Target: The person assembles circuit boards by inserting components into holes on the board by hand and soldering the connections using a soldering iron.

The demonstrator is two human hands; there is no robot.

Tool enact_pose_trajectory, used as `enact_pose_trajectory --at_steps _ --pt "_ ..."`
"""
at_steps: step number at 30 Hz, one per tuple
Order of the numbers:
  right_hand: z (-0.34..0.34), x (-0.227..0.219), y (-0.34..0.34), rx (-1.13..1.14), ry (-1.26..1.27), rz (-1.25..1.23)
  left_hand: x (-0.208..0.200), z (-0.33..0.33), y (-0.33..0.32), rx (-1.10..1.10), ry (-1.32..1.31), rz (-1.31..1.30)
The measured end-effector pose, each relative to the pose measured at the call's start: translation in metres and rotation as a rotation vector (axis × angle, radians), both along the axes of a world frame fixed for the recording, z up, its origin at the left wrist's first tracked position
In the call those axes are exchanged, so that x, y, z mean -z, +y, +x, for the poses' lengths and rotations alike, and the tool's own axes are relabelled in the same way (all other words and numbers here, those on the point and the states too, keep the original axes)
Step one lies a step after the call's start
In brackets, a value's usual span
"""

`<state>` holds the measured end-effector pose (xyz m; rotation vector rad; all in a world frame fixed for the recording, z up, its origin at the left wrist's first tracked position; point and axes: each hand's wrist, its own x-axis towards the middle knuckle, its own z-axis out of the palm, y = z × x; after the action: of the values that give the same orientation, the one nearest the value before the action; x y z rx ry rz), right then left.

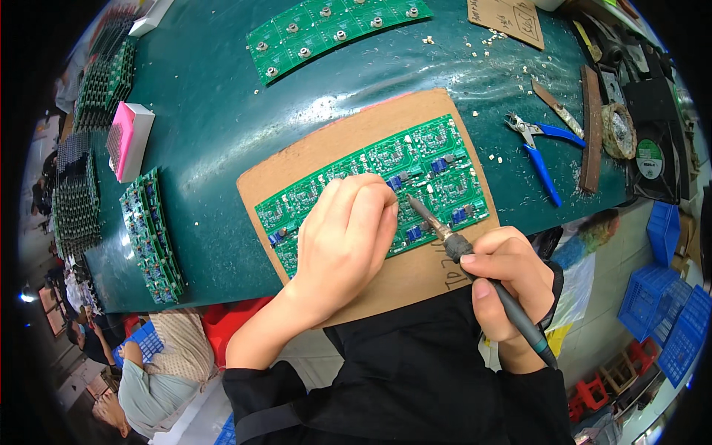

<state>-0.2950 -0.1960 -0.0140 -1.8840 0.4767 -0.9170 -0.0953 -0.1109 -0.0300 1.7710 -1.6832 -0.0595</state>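
A green circuit board panel point(437, 189) with blue and white parts lies on a brown cardboard sheet point(386, 293) in front of me. My right hand point(512, 282) is closed round the grey handle of a soldering iron point(475, 259), whose tip reaches the board near its middle. Over the board's middle, my left hand point(345, 230) has its fingers curled in, with the fingertips close to the iron's tip. Whatever the left fingers may pinch is hidden behind them.
Another green panel point(334, 33) lies at the back of the green table point(200, 222). Blue-handled cutters point(545, 152) and a brown strip point(590, 130) are at right, near a fan point(653, 148). Leftward stand a pink-and-white box point(133, 141), several populated boards point(152, 237) and board stacks point(74, 200).
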Motion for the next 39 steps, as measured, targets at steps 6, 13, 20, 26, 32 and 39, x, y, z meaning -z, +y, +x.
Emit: enact_pose_trajectory --at_steps 6,13,20,26,32,39 --pt "0.004 -0.002 -0.005 -0.062 0.014 -0.054 -0.001 -0.011 0.003 -0.086 -0.089 0.057" --pt "-0.004 -0.001 -0.009 -0.017 -0.038 0.002 -0.003 -0.014 0.000 -0.066 -0.117 0.013" --pt "-0.004 -0.001 -0.012 -0.050 -0.015 0.010 -0.004 -0.016 -0.003 -0.078 -0.179 0.032" --pt "-0.010 0.000 -0.037 -0.133 -0.078 0.192 -0.003 -0.012 0.002 -0.070 -0.060 0.049" --pt "-0.002 0.003 -0.055 -0.235 -0.066 0.281 0.002 -0.015 0.001 -0.100 -0.111 0.002" --pt "0.004 -0.005 -0.073 -0.283 -0.036 0.291 0.002 -0.018 0.001 -0.125 -0.083 0.020"
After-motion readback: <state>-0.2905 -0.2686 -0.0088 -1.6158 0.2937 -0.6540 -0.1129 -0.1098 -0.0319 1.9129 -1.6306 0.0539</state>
